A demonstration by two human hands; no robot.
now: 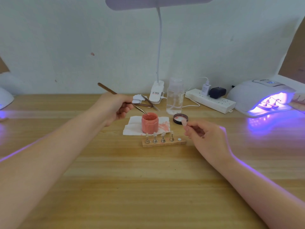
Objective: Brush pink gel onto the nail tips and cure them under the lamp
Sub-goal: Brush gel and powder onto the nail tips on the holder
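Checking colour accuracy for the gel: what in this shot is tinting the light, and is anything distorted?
Head view: the lit curing lamp spills violet glow across the table and along the right forearm; wide-angle lens bends the table's far edge; the pink gel jar looks soft.

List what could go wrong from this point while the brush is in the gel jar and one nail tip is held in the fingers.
1. The left hand dips the brush at a slant into the pink gel jar; pushing on its rim may tip it onto the paper towel.
2. The right hand pinches the nail tip; wet gel might smear on the fingers.
3. The open lid lies close by and may get knocked.
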